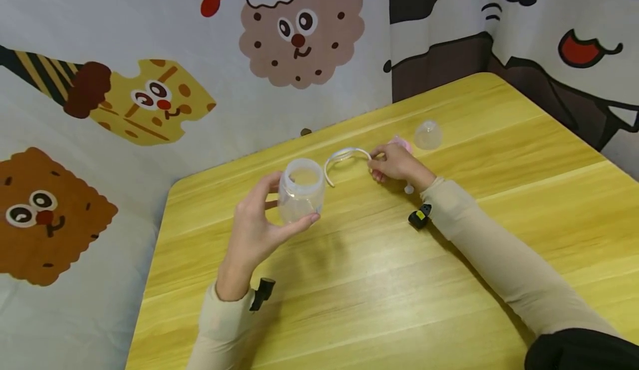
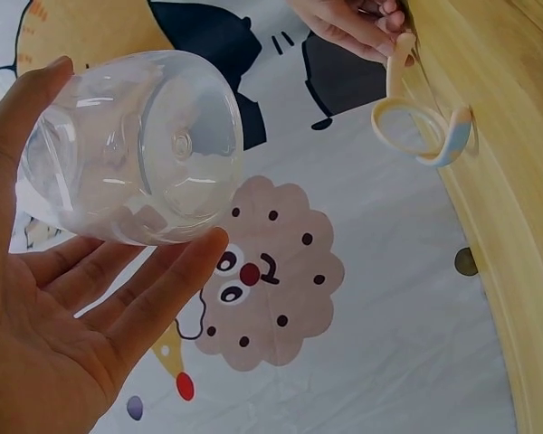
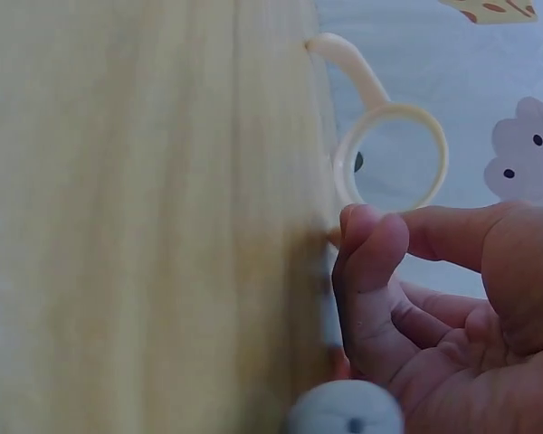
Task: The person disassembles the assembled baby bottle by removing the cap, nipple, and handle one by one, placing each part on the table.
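In the head view my left hand (image 1: 254,217) holds a clear, wide-mouthed bottle (image 1: 301,192) above the table, its open rim upward. The left wrist view shows the thumb on one side of the bottle (image 2: 131,149) and the fingers on the other. My right hand (image 1: 396,165) pinches one end of a white two-armed bottle handle (image 1: 344,152) with a ring in its middle. That ring and the far arm of the handle (image 3: 439,154) show in the right wrist view. A pink part (image 1: 401,143) lies just behind the right hand, partly hidden by it.
A clear dome-shaped cap (image 1: 428,135) stands on the table beyond the right hand. Near the right wrist is a small white piece (image 1: 409,188). The yellow wood-grain table (image 1: 349,298) meets a cartoon-printed cloth (image 1: 319,109) along its back edge.
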A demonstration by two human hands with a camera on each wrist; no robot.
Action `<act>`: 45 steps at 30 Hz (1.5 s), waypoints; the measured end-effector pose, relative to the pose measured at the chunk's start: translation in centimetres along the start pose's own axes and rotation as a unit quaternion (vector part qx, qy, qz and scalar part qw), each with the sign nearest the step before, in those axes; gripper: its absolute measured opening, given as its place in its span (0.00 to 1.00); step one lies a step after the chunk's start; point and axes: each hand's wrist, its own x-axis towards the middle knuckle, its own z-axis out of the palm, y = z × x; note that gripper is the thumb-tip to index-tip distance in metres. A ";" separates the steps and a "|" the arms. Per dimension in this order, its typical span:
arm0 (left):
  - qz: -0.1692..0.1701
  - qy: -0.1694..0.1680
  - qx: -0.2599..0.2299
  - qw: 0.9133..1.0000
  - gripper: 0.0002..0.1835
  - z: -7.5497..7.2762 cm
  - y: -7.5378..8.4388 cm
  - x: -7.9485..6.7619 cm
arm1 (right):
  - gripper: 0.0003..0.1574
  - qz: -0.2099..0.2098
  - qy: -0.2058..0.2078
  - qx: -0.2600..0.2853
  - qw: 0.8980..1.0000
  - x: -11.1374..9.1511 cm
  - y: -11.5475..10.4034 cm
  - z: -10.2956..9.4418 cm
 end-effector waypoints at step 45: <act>-0.107 0.008 -0.082 0.991 0.42 -0.5 -3.4 1.3 | 0.34 -0.146 0.061 -0.097 0.983 -9.0 -10.7 -4.3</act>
